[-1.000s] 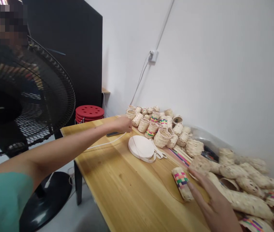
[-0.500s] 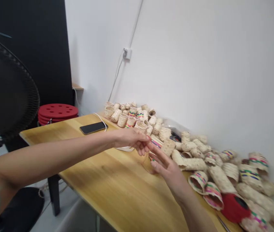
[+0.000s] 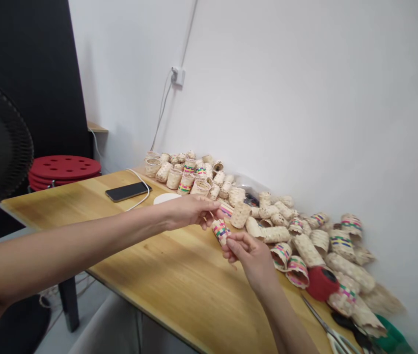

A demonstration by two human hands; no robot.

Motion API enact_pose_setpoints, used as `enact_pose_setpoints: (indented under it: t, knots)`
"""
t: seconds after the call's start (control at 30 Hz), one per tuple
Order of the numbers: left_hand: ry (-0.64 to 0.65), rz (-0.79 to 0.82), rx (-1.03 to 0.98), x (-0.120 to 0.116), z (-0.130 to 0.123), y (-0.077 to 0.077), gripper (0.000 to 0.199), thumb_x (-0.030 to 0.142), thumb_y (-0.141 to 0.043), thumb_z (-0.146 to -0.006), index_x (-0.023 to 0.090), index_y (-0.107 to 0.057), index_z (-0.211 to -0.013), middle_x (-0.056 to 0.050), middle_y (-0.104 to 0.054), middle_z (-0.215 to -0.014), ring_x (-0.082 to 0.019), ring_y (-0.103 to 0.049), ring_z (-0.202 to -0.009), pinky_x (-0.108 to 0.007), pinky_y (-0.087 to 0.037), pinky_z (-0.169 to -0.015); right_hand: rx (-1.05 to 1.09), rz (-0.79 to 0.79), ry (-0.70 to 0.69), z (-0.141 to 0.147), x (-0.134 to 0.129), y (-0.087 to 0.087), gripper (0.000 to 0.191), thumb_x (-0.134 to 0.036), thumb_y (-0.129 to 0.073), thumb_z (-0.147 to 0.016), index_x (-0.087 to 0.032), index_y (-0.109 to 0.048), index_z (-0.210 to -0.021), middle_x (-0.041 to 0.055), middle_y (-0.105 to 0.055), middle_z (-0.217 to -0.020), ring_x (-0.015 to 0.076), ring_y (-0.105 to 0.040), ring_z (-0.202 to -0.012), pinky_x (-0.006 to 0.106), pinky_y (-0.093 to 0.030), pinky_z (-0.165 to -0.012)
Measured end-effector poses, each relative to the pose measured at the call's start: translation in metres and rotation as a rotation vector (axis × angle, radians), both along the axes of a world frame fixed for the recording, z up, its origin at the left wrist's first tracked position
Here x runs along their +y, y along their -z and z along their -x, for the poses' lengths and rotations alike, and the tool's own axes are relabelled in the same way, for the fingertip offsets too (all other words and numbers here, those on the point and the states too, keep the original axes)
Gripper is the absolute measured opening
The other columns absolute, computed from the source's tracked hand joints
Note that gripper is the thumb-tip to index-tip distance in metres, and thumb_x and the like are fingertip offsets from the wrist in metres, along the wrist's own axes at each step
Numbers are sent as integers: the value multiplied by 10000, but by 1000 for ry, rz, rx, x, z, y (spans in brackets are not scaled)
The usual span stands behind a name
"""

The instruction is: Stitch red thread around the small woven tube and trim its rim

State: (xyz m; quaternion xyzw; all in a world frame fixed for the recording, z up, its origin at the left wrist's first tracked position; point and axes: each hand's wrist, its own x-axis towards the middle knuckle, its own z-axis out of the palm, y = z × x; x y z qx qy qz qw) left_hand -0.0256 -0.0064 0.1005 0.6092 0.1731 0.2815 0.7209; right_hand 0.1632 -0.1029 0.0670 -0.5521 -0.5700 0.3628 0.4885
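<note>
Over the table, my left hand [image 3: 194,210] is closed in a pinch on a thin reddish thread [image 3: 225,226]. Lower and to the right, my right hand [image 3: 248,251] pinches the same thread, which runs across the short gap between my fingertips. Just behind that gap is a small woven cylinder [image 3: 220,230] with pink, green and blue bands. My right fingers partly cover it, and I cannot tell whether they touch it. A loose end of thread hangs below my right fingers.
Many pale woven cylinders [image 3: 276,234] lie heaped along the wall. A red thread spool [image 3: 319,284] and scissors [image 3: 328,328] are at the right. A phone [image 3: 127,191] with a white cable lies at the table's far left. A black fan [image 3: 0,142] and red stools [image 3: 65,167] stand beyond.
My hands, close together before, are now farther apart, and my right hand has curled from extended fingers into a pinch. The view has shifted right, bringing the scissors into sight.
</note>
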Motion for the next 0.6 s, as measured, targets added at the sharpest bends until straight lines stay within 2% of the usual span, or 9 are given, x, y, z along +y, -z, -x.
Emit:
enact_pose_setpoints:
  t: [0.07,0.13,0.23,0.37,0.47,0.6]
  knots:
    - [-9,123,-20,-4,5,9,273,341,-623,-833,93,-637,-723,-12,-564,-632,-87,-492,-556,-206,-376,-517,-133,-34,42,-9,-10,5,378,-542,-648,-758,-165,-645,-775,48,-694,-699,170,-633,-620,259,-486,-561]
    - [17,250,-52,-9,9,18,242,322,-640,-821,101,-613,-726,-13,-565,-687,-87,-500,-567,-205,-374,-508,-311,-91,83,-18,-18,7,338,-515,-590,-818,-188,-669,-778,49,-701,-750,199,-644,-701,288,-496,-613]
    - [34,354,-115,-15,8,28,198,280,-653,-818,99,-607,-755,-35,-587,-774,-94,-530,-615,-205,-400,-522,-530,-223,127,-31,-24,10,285,-471,-561,-842,-225,-701,-810,65,-711,-956,260,-645,-914,375,-504,-790]
    - [-9,474,-251,-16,0,36,147,232,-603,-862,108,-597,-783,-52,-620,-820,-114,-583,-668,-198,-440,-543,-619,-354,264,-48,-27,17,262,-449,-565,-832,-226,-702,-814,91,-656,-1139,289,-578,-1087,467,-414,-973]
    - [-102,596,-359,-13,-5,42,169,215,-509,-921,131,-576,-791,-47,-641,-850,-120,-618,-692,-201,-475,-562,-416,-288,389,-64,-30,28,277,-467,-618,-792,-200,-686,-759,105,-631,-1179,296,-562,-1106,452,-429,-964]
    - [-202,693,-358,-14,-9,57,260,209,-396,-968,136,-558,-777,-24,-618,-725,-91,-584,-558,-181,-460,-503,220,-175,455,-82,-29,42,272,-450,-706,-732,-186,-655,-781,88,-650,-1140,278,-605,-1053,356,-538,-764]
